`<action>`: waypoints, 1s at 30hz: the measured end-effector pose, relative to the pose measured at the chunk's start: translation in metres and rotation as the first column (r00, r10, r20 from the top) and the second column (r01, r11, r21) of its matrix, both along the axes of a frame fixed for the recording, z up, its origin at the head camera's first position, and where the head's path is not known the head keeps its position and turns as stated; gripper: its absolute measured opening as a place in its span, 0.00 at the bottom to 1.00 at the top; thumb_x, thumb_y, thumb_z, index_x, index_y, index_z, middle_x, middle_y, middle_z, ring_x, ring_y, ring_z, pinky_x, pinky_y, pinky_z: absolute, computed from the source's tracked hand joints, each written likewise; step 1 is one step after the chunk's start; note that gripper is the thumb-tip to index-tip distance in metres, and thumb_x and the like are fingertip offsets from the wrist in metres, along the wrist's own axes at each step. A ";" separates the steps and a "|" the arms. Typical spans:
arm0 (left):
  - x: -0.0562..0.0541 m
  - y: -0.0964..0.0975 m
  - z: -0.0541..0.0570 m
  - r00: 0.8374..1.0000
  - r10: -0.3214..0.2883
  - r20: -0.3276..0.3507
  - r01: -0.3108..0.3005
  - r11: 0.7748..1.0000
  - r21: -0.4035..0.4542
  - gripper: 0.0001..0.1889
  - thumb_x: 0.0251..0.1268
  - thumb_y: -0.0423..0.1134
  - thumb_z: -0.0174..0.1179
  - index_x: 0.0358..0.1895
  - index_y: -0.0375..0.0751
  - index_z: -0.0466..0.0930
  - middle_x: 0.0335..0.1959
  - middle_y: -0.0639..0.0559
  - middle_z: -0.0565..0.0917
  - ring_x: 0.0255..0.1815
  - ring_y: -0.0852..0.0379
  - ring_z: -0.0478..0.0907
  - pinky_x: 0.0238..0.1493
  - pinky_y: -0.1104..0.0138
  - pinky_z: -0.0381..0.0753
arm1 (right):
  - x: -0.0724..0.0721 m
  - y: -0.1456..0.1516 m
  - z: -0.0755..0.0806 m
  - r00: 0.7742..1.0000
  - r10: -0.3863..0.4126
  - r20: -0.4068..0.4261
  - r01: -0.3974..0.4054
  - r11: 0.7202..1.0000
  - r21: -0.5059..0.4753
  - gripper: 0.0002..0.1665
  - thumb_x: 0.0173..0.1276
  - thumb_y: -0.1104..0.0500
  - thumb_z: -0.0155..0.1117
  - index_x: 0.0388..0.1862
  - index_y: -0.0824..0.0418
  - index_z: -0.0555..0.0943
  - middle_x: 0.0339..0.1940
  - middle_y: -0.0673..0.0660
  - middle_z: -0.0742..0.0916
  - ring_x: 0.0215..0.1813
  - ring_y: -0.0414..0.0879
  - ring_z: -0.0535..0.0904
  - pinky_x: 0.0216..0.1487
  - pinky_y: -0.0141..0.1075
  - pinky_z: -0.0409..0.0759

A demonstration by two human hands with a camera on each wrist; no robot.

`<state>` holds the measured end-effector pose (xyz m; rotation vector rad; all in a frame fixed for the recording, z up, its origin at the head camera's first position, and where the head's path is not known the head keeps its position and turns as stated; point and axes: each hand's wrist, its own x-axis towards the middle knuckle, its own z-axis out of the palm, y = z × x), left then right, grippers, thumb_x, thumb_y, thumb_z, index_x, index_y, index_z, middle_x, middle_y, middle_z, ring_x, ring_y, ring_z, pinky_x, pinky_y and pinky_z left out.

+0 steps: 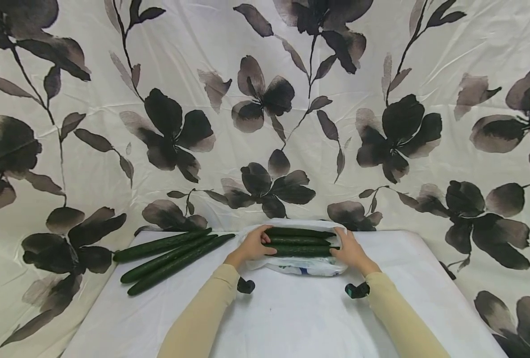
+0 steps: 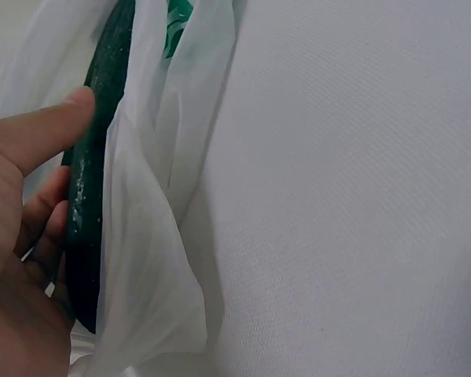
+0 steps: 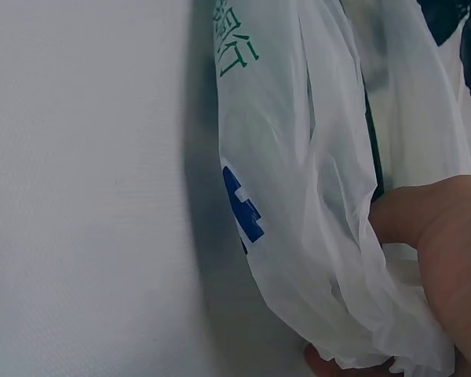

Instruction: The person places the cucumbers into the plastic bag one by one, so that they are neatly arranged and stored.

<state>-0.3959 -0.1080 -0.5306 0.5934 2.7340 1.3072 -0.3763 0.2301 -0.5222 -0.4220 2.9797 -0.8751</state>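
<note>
Right hand lay at lower right, thumb tucked inside a white plastic bag, a fingertip showing beneath its crumpled edge. Bag bore green characters, blue mark. Dark green sliver showed between folds. White surface lay left.

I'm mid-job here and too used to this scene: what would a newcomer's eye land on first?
Probably the floral cloth backdrop, its big dark blooms filling the upper part of the head view. Next, three cucumbers showing in an open white plastic bag, between the left hand and right hand. Then the loose cucumbers, three lying at the left of the white table.
</note>
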 end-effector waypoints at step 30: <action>0.050 -0.048 0.024 0.998 -0.033 -0.047 0.041 0.982 0.182 0.15 0.64 0.30 0.64 0.52 0.29 0.80 0.30 0.50 0.80 0.30 0.56 0.76 0.33 0.67 0.77 | 0.004 0.008 0.001 0.999 0.049 0.013 -0.049 0.998 -0.050 0.49 0.59 0.61 0.70 0.75 0.65 0.56 0.68 0.84 0.56 0.67 0.79 0.56 0.60 0.69 0.61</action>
